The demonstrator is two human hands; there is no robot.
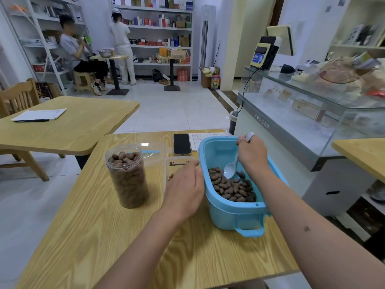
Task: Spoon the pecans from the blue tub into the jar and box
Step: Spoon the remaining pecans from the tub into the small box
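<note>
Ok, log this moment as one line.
right hand holds spoon in tub | left hand rests by box | jar full | pecans left in tub

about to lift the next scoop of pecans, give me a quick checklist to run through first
1. Spoon held firmly: ok, the right hand grips its handle.
2. Spoon bowl down among the pecans: ok, it sits low in the blue tub.
3. Spoon loaded: cannot tell, the bowl looks empty from this angle.
4. Tub steadied: ok, the left hand rests against its rim.
5. Room in the jar: not ok, the pecans reach almost to its open top.
6. Room in the clear box: cannot tell, the left hand hides most of it.
</note>
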